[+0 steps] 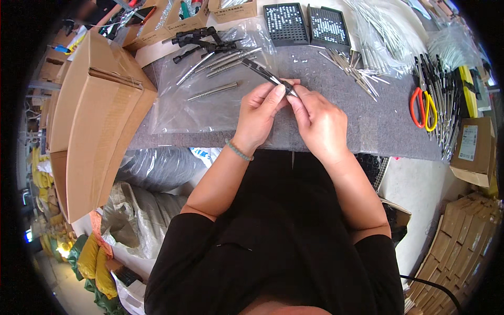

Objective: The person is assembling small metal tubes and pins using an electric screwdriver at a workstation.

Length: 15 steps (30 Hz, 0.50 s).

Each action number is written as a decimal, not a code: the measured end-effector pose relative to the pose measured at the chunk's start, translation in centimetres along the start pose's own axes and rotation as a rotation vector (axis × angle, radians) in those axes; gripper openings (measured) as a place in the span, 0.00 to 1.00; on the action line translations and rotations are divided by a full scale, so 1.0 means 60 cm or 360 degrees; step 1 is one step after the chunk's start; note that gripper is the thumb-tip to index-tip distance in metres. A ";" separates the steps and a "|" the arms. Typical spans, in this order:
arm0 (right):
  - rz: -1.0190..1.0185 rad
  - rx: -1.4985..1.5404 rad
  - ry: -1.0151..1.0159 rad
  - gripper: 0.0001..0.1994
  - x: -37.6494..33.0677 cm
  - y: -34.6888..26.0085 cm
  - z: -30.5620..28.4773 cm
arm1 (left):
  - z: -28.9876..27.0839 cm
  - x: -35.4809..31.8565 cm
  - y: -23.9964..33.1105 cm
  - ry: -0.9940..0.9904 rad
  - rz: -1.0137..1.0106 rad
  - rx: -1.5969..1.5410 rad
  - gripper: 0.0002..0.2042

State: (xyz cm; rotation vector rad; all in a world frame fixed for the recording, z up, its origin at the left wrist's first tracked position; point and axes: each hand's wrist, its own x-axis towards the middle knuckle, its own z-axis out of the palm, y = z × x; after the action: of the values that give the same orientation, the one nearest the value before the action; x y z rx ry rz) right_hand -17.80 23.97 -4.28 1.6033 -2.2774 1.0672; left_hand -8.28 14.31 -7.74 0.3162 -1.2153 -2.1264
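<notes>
One slim black-and-silver bar (257,69), jutting beyond the left hand (258,111), sits pinched by it and the right hand (321,119); left should brace, right work the near end gently.

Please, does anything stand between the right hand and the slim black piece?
Nothing visible does. The right hand is at the near end of the slim black piece, close beside the left hand, which grips it.

- A slim, elongated black tool (258,69) with a bright metal strip along part of it.
- It slants, far end toward the upper left.
- Its near end is pinched between the fingers of the left hand (262,107) and right hand (322,119).
</notes>
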 end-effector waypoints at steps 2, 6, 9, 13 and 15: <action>0.0094 0.0279 -0.0091 0.09 0.001 0.002 -0.004 | -0.001 0.001 0.003 -0.0028 0.0001 0.0023 0.13; 0.0134 0.0308 -0.0126 0.10 0.000 -0.001 -0.011 | -0.002 0.001 0.004 -0.0070 0.0007 0.0072 0.13; 0.0043 0.0193 -0.0109 0.11 -0.001 -0.003 -0.020 | -0.001 0.000 0.007 -0.0064 0.0023 0.0165 0.13; 0.0057 -0.0066 -0.0232 0.11 -0.018 0.004 -0.028 | 0.000 0.000 0.003 -0.0008 0.0038 0.0125 0.13; 0.0004 -0.0156 -0.0150 0.11 -0.022 0.007 -0.025 | 0.001 -0.002 0.003 -0.0051 0.0050 0.0178 0.14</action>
State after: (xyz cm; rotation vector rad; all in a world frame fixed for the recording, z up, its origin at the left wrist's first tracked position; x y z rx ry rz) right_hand -18.04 25.98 -4.01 1.6455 -2.3518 0.8831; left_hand -8.13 14.34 -7.57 0.3113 -1.3520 -2.0484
